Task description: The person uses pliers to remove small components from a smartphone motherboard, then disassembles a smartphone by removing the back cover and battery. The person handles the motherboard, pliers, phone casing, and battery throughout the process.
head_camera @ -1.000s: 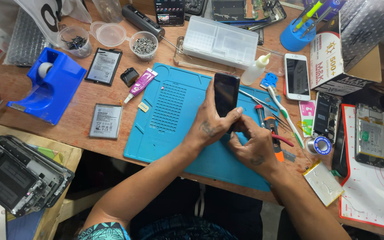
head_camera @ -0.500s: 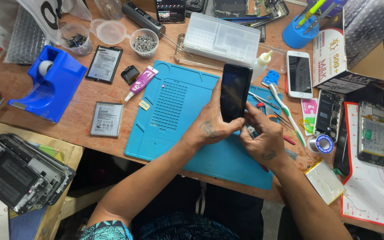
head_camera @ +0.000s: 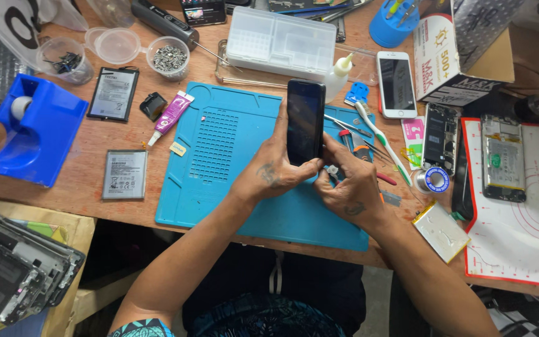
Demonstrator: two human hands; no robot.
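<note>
My left hand (head_camera: 274, 167) grips a black smartphone (head_camera: 305, 118) with a dark screen, held upright above the blue repair mat (head_camera: 216, 162). My right hand (head_camera: 349, 181) is at the phone's lower right corner, its fingers pinched against the edge with a small metal part between them. Both hands are over the middle of the mat. Loose tools, a toothbrush (head_camera: 377, 138) and tweezers lie on the mat just right of the hands.
Two flat phone batteries (head_camera: 113, 93) (head_camera: 125, 174), a glue tube (head_camera: 171, 115) and a blue tape dispenser (head_camera: 26, 128) lie left. A white phone (head_camera: 396, 84), opened phones (head_camera: 503, 159) on a white mat, a solder spool (head_camera: 434, 180) and a box are right. Screw cups and a parts tray (head_camera: 282, 40) sit behind.
The phone has been raised from lying near the mat to a more upright hold, further from the body. My right hand followed to its lower edge.
</note>
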